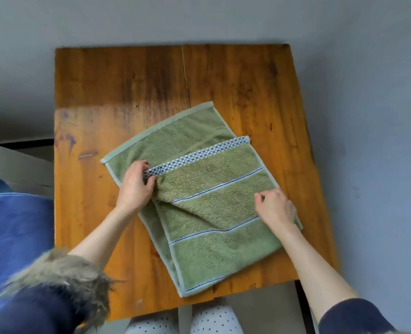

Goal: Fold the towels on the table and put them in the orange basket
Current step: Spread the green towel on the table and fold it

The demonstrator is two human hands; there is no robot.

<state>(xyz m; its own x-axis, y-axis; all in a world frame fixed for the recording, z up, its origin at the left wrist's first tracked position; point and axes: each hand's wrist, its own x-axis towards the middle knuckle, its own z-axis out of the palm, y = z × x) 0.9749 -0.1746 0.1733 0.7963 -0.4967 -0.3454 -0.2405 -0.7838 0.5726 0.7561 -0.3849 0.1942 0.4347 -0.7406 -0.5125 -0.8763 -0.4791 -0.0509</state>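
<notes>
**Mia:** Why is the green towel (214, 203) lying crooked on the desk (127, 80)?

**Dad:** It is part way through a fold. One end has been laid back over the rest, so the checked edge (199, 156) now runs across the middle. The far end still pokes out from under it.

**Mia:** What is the left hand (134, 186) doing?

**Dad:** Its fingers and thumb pinch the corner of the checked edge. I think that is so the flap can be pulled straight and lined up.

**Mia:** And the right hand (275, 207)?

**Dad:** It rests on the towel's right edge, by the blue stripe (219, 186). Its fingers look loosely bent, and I cannot be sure they hold any cloth. It may just be keeping that side from sliding.

**Mia:** So where is the towel next to the hands?

**Dad:** It lies flat on the near half of the desk, between the two hands and under them both. The left hand is at its left side, the right hand at its right side.

**Mia:** Where is the orange basket?

**Dad:** It is not in view here.
</notes>
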